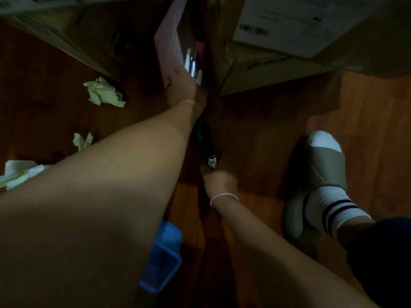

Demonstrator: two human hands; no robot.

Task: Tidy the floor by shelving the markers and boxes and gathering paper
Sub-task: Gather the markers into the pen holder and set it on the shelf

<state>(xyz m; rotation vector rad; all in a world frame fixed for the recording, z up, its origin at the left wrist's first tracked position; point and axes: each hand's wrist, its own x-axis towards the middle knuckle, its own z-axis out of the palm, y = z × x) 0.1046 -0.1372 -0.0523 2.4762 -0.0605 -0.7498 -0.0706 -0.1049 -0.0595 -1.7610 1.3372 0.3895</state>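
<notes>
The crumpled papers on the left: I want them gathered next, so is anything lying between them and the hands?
Nothing lies on the floor around the crumpled papers, but both hands are busy: the left hand holds a pink box of markers, and the right hand grips a dark marker.

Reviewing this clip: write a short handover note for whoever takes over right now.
Left hand: grips the pink box holding capped markers, between the cardboard boxes.
Right hand: closed on a dark marker with a green stripe near the wooden floor.
Done: some markers boxed.
Left: this marker, three crumpled pale green papers on the floor, the blue plastic bin; nothing visibly shelved.
</notes>
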